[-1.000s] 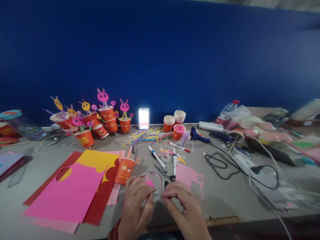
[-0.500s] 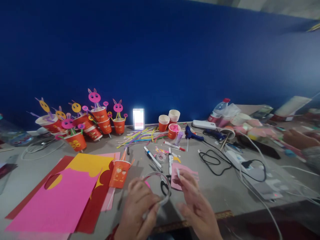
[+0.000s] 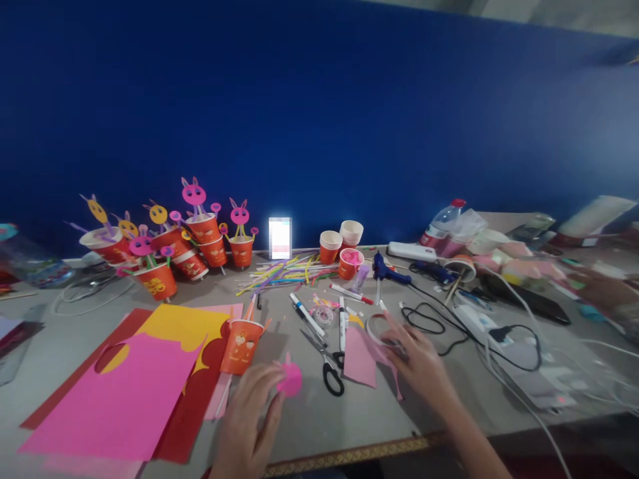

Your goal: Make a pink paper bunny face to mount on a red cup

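While the left hand [image 3: 249,426] pinches a pink paper cutout [image 3: 289,379] near the bench [image 3: 439,406] edge, the right hand [image 3: 417,359] lies farther right, fingers curled on a clear tape roll [image 3: 378,329] set flat. Half a second ago the left held that roll, both hands together at centre.

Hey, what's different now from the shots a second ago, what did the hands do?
The hands parted. The right hand carried the tape roll out to the right and now sets it on the table by the pink sheet. The left hand let go of the roll and holds a pink cutout. Scissors, cup and markers stayed put.
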Demonstrator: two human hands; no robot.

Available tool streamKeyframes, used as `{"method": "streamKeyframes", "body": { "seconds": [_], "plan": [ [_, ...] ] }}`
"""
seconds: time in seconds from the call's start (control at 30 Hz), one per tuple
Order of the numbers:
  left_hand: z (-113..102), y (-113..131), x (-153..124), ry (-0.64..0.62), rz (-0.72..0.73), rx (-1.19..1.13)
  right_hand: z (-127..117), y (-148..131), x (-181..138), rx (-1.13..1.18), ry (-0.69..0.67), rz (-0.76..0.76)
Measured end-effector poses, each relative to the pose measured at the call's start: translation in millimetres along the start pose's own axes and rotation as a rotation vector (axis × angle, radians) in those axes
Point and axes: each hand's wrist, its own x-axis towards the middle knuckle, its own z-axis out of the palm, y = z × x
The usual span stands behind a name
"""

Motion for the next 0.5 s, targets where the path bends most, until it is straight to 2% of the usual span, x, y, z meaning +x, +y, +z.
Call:
{"method": "streamKeyframes", "body": {
  "seconds": [0.07, 0.13, 0.17, 0.27, 0.33, 0.4, 0.5],
  "plan": [
    [-3, -6, -9, -0.055, 0.074, 0.041, 4, -5, 0, -0.020, 0.060, 0.017],
    [-5, -9, -16, -0.121, 0.130, 0.092, 12, -28, -1, 0.068, 0.116, 0.053],
    [-6, -10, -18, -0.147, 0.155, 0.120, 19, -44, -1, 0.169, 0.093, 0.062],
    [-5, -11, -21, -0.214, 0.233, 0.199, 45, -93, 2, 0.528, -0.222, 0.160],
    [-3, -10, -21, -0.250, 0.260, 0.235, 63, -117, 5, 0.603, -0.360, 0.219],
    [-1, -9, -20, -0.270, 0.262, 0.258, 76, -132, 9, 0.582, -0.395, 0.214],
    [-1, -6, -17, -0.271, 0.268, 0.266, 85, -142, 13, 0.471, -0.383, 0.123]
  ]
}}
